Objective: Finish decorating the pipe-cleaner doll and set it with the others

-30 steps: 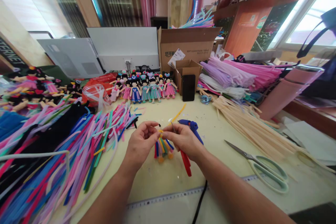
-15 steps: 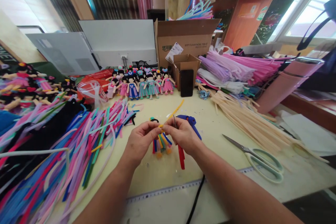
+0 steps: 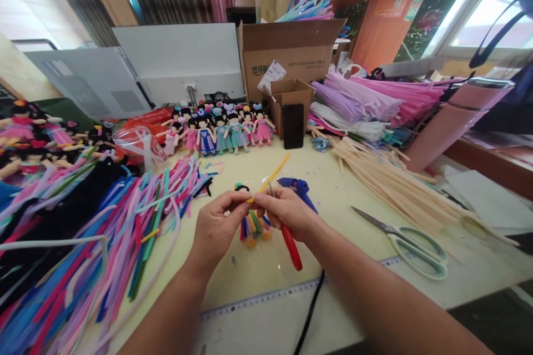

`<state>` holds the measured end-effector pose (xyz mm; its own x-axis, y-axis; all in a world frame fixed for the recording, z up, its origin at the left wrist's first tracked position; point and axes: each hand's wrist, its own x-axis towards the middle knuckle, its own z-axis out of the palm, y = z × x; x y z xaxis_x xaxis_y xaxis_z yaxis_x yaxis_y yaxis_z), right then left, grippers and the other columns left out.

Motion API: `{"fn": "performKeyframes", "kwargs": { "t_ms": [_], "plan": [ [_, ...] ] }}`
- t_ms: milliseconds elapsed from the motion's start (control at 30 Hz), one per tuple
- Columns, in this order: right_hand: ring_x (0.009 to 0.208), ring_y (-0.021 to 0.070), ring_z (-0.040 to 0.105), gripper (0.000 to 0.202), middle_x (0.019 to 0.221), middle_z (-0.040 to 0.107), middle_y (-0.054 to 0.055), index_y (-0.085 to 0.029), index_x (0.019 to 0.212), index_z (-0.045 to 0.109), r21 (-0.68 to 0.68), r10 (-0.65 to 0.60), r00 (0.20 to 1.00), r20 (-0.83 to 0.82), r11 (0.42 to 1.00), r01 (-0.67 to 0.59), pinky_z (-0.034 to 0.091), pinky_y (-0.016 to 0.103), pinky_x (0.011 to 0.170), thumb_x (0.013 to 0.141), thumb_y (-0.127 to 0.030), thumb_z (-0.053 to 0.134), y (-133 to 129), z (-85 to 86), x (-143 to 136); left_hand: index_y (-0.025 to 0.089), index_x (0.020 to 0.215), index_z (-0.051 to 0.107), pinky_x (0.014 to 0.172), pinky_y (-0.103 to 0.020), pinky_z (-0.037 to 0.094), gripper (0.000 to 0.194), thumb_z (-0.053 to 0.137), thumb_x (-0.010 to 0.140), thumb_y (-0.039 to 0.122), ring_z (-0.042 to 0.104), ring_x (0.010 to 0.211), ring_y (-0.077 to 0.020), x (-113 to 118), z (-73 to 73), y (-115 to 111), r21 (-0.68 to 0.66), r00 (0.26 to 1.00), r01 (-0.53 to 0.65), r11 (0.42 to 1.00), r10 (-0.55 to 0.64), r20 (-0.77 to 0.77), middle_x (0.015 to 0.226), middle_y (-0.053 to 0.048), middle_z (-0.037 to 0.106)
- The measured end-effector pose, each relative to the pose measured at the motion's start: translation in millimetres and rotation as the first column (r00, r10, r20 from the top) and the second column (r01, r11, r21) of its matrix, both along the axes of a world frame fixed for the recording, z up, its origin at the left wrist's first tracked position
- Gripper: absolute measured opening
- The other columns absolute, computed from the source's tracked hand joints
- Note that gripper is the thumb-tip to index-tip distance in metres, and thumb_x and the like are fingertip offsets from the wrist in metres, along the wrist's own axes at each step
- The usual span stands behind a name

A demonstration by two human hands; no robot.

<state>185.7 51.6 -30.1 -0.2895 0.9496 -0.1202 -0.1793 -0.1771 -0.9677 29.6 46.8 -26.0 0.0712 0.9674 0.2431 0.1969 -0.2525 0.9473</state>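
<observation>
A yellow pipe cleaner (image 3: 278,170) runs between my two hands, its free end pointing up and away. My left hand (image 3: 220,224) pinches its near end between thumb and fingertips. Close beside it, my right hand (image 3: 287,212) grips the strip and also holds a red-handled tool (image 3: 291,249), whose metal tip shows above the fingers. Partly hidden behind both hands, a small doll (image 3: 253,226) with a multicoloured striped skirt lies on the table. A blue glue gun (image 3: 303,191) rests just beyond my right hand.
Scissors (image 3: 410,247) and beige pipe cleaners (image 3: 387,186) lie at the right. Coloured strips (image 3: 120,238) cover the left side. Finished dolls (image 3: 220,133), a black phone (image 3: 293,126) and cardboard boxes (image 3: 287,50) stand at the back. A ruler (image 3: 258,302) and black cable (image 3: 310,316) are in front.
The red handles have swung outward to the right below my right hand. More of the yellow strip shows between my fingertips. The view has shifted slightly.
</observation>
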Motion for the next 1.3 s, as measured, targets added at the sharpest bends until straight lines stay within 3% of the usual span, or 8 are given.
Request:
{"fn": "performKeyframes", "kwargs": {
  "t_ms": [167,300,467,600,767,967,1133,1300],
  "plan": [
    [0.033,0.002,0.034,0.027,0.053,0.054,-0.006,-0.017,0.066,0.056,0.046,-0.067,0.997,0.023,0.997,0.066,0.025,0.017,0.032,0.07,-0.037,0.073,0,-0.4,1,0.017,0.095,0.069,0.071,-0.03,0.052,0.031,0.071,0.069,0.034,0.064,0.07,-0.0162,-1,3.7,2,-0.129,0.989,0.051,0.99,-0.032,0.146,0.077,-0.002,0.07],
    [0.037,0.0037,0.038,0.02,0.05,0.048,-0.007,-0.017,0.065,0.057,0.168,-0.147,0.969,0.196,0.979,0.115,0.029,0.016,0.034,0.076,-0.029,0.069,-4,4.1,-3,0.015,0.08,0.071,0.068,-0.029,0.05,0.027,0.075,0.063,0.036,0.061,0.067,-0.0152,-1,7.6,4,-0.191,0.993,0.045,0.98,-0.023,0.114,0.073,-0.003,0.07],
    [0.036,0.0032,0.037,0.025,0.058,0.058,-0.003,-0.016,0.066,0.059,0.177,-0.125,0.964,0.234,0.981,0.084,0.03,0.018,0.035,0.086,-0.031,0.057,-6,5.3,-5,0.016,0.072,0.072,0.062,-0.026,0.048,0.022,0.075,0.059,0.034,0.055,0.061,-0.0133,1,8.5,4,-0.203,0.993,0.001,0.979,0.022,0.113,0.063,0.0,0.066],
    [0.037,0.0037,0.04,0.02,0.057,0.055,-0.004,-0.016,0.068,0.059,0.193,-0.116,0.968,0.221,0.978,0.073,0.031,0.017,0.035,0.079,-0.032,0.064,-4,0.4,-4,0.016,0.072,0.073,0.062,-0.027,0.048,0.021,0.073,0.06,0.033,0.055,0.061,-0.0133,0,9.0,4,-0.202,0.995,-0.001,0.979,0.021,0.096,0.062,0.0,0.065],
    [0.035,0.0028,0.036,0.02,0.052,0.051,-0.007,-0.017,0.067,0.056,0.147,-0.085,0.979,0.187,0.988,0.058,0.028,0.016,0.033,0.077,-0.032,0.064,-1,-0.7,-1,0.016,0.095,0.073,0.067,-0.029,0.051,0.035,0.072,0.065,0.034,0.06,0.067,-0.0145,-4,9.9,4,-0.223,0.988,0.085,0.971,-0.054,0.143,0.071,-0.001,0.068],
    [0.033,0.0023,0.034,0.017,0.048,0.049,-0.008,-0.018,0.062,0.051,0.097,-0.023,0.984,0.175,0.995,0.005,0.024,0.016,0.033,0.075,-0.022,0.061,-3,6.6,2,0.017,0.1,0.072,0.079,-0.033,0.053,0.036,0.074,0.065,0.027,0.067,0.084,-0.0202,-8,9.0,4,-0.193,0.959,0.279,0.941,-0.263,0.108,0.087,-0.005,0.073],
    [0.032,0.0029,0.033,0.016,0.042,0.043,-0.01,-0.018,0.062,0.053,0.078,0.027,0.994,0.108,0.996,-0.035,0.024,0.016,0.033,0.072,-0.025,0.063,-4,7.8,4,0.016,0.096,0.073,0.067,-0.028,0.053,0.029,0.071,0.069,0.025,0.065,0.07,-0.0167,-9,7.5,3,-0.108,0.959,0.284,0.953,-0.283,0.03,0.08,-0.004,0.073],
    [0.033,0.0032,0.033,0.017,0.041,0.041,-0.011,-0.018,0.067,0.055,0.044,0.083,0.997,0.0,0.996,-0.083,0.024,0.016,0.033,0.069,-0.03,0.067,-2,5.2,5,0.017,0.092,0.075,0.062,-0.025,0.05,0.022,0.07,0.072,0.026,0.063,0.066,-0.0156,-9,8.7,1,0.033,0.975,0.206,0.978,-0.203,-0.091,0.071,-0.003,0.069]
  ]
}}
